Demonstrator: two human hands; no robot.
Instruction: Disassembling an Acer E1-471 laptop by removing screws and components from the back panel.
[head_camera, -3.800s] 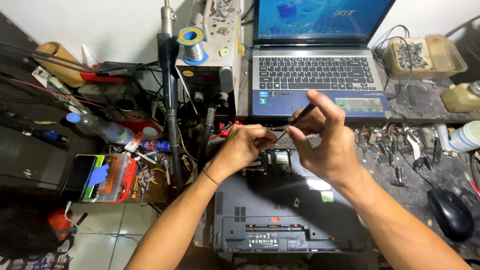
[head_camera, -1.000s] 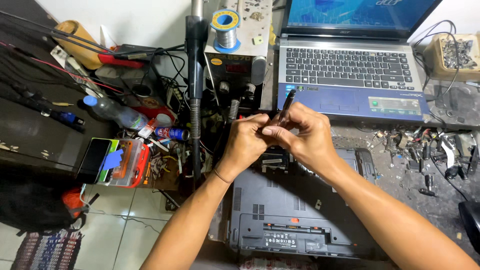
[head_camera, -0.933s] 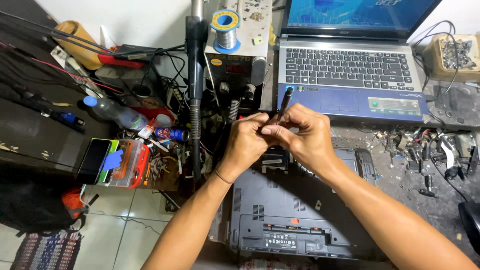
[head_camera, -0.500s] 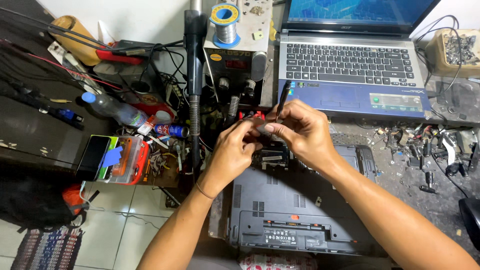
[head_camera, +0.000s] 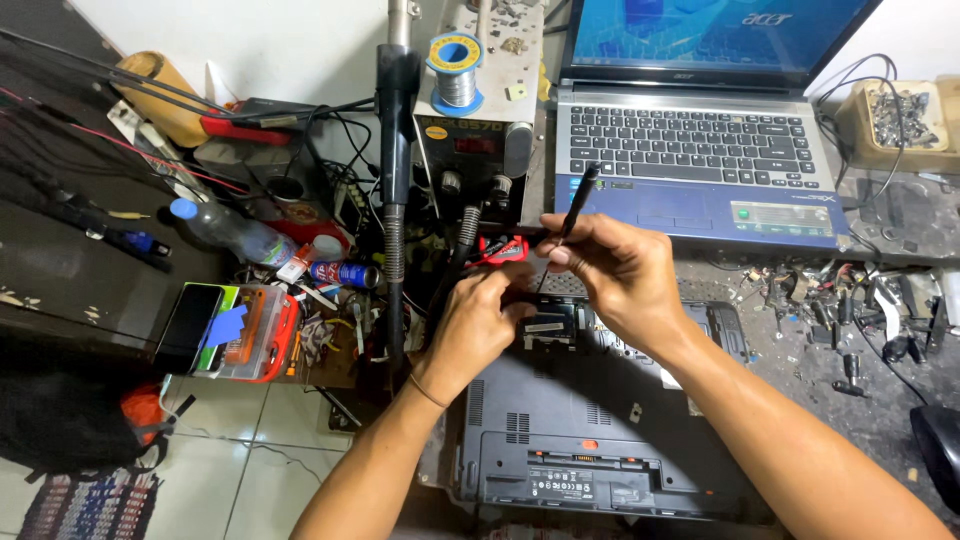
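At the far left a clear plastic parts box (head_camera: 262, 335) with an orange rim sits at the bench's front edge, holding small orange and blue pieces too fine to tell apart; a dark phone (head_camera: 188, 325) lies just beside it. A plastic bottle (head_camera: 232, 235) with a blue cap lies tilted among tangled cables. The left hand (head_camera: 478, 325) curls its fingertips down onto the far edge of an upturned grey laptop (head_camera: 590, 440), which overhangs the bench's near edge. The right hand (head_camera: 615, 275) pinches a slim black screwdriver (head_camera: 570, 220), tip down at the same spot, the two hands nearly touching. Behind stands an open laptop (head_camera: 700, 150). At the right, a beige tray (head_camera: 858, 125) holds a heap of metal bits.
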